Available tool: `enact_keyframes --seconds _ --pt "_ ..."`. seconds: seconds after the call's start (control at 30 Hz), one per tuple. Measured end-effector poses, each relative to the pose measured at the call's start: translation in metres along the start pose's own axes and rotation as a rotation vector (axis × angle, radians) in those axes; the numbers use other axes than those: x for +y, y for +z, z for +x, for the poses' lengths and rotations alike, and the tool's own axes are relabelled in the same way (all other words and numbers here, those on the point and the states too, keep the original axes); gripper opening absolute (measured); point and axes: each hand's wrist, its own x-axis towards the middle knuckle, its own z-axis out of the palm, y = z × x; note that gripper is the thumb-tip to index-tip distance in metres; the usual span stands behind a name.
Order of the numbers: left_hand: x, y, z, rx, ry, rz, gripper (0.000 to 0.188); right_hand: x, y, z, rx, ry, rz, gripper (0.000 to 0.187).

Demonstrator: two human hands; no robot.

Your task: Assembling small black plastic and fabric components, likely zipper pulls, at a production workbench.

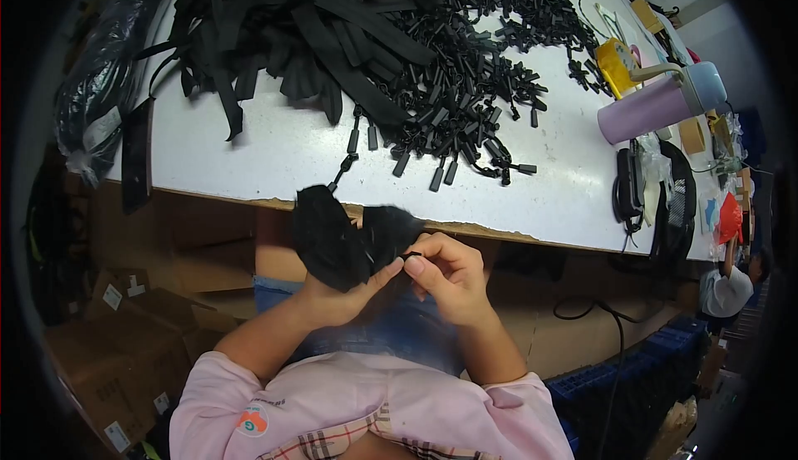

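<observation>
Close to my body, below the table's front edge, my left hand is closed around a black fabric piece that folds over in two flaps. My right hand meets the left thumb at the fabric's right side and pinches a small black end, perhaps a cord or tab. From the top of the fabric, a cord with black zipper pulls runs up onto the table. Beyond lies a large heap of black zipper pulls, and a pile of black fabric strips is to its left.
The white table has a chipped front edge. On its right lie a lilac tumbler, a yellow tape dispenser and a black pouch. Cardboard boxes stand lower left, blue crates lower right. Another person is far right.
</observation>
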Motion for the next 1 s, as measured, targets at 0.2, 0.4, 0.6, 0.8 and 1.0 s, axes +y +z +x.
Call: enact_keyframes --seconds 0.2,0.4,0.6,0.8,1.0 --pt "-0.006 0.001 0.003 0.101 -0.113 -0.211 0.017 0.004 0.006 0.005 0.101 -0.302 -0.308 0.011" --pt "-0.008 0.001 0.001 0.074 -0.020 -0.160 0.017 -0.009 -0.003 0.011 -0.084 -0.096 -0.198 0.010" --pt "-0.009 -0.007 0.012 0.106 -0.183 -0.313 0.019 -0.011 0.001 0.011 -0.129 -0.291 -0.689 0.017" --pt "-0.008 -0.003 0.008 0.032 -0.158 -0.293 0.025 -0.025 0.006 0.021 0.133 -0.648 -0.759 0.028" --pt "-0.008 -0.004 0.007 -0.053 -0.133 -0.433 0.026 -0.018 0.003 0.008 -0.053 -0.099 0.058 0.006"
